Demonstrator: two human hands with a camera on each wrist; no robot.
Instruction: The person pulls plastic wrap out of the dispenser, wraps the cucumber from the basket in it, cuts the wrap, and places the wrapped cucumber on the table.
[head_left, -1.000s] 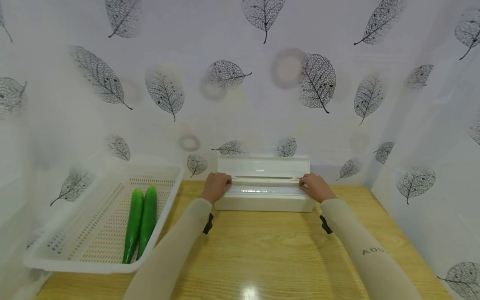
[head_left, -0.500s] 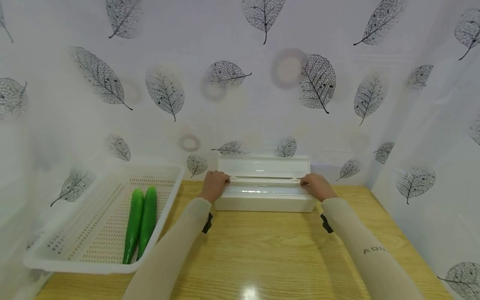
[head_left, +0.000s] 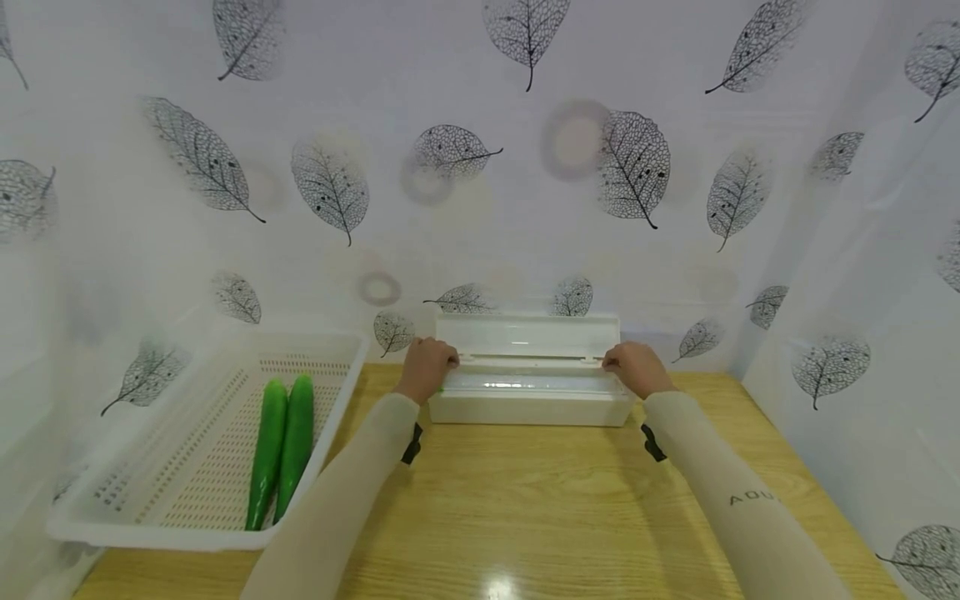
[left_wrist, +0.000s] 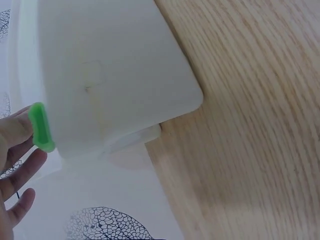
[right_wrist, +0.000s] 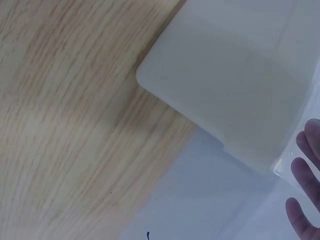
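Observation:
A long white cling film dispenser (head_left: 531,408) stands at the back of the table with its lid (head_left: 528,335) raised. Shiny clear film (head_left: 517,382) lies across its opening. At the left end, my left hand (head_left: 429,368) has its fingertips together, apparently pinching the film's edge. A green plastic piece (left_wrist: 42,127) sits at the box corner, against those fingers. My right hand (head_left: 637,368) pinches at the opposite end, where thumb and finger meet on clear film (right_wrist: 290,167) in the right wrist view. The exact grip is partly hidden in each view.
On the left stands a white perforated basket (head_left: 172,533) with two green cucumbers (head_left: 267,450) inside. The wooden table (head_left: 517,492) extends in front of the box. A white sheet with leaf prints (head_left: 480,225) hangs close behind and along both sides.
Both hands have drifted slightly outward, away from each other, along the opening. A bit of green now shows beside the left hand in the head view. The box and basket stay put.

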